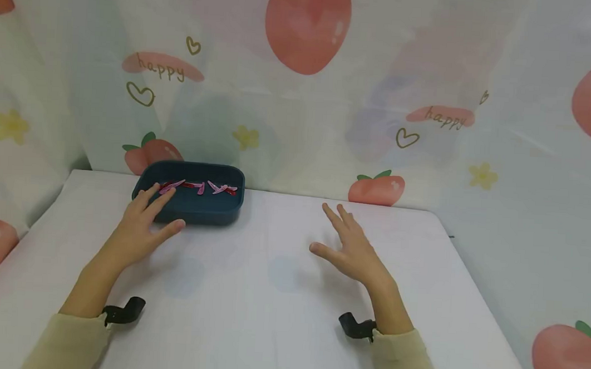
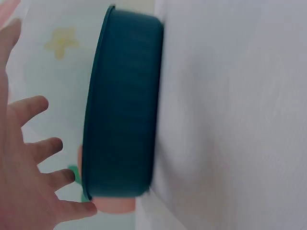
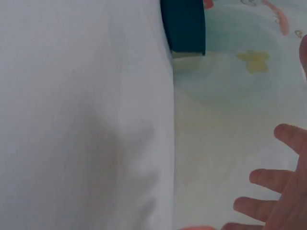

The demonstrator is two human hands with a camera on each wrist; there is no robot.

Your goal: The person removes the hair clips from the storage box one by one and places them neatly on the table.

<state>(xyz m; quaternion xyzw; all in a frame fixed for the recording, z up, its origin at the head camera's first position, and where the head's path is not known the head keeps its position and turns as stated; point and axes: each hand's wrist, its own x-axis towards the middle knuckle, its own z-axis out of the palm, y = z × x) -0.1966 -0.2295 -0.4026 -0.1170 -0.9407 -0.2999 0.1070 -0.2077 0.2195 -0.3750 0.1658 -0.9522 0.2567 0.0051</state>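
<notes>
Hair clips (image 1: 201,188): lying in blue tray (image 1: 201,206), table's (image 1: 249,299) far left. Your left hand (image 1: 140,229): hovering nearest, spread, empty. Right hand (image 1: 352,253): likewise, well apart. You are probably handling these best with fingertips.

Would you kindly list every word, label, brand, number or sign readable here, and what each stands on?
"happy": left pink brushstroke on the backdrop, head view.
"happy": right pink brushstroke on the same backdrop.
Writing on the brushstroke in the right wrist view: too blurred to read.
No lettering can be made out on the dark teal tray or hair clips.
</notes>
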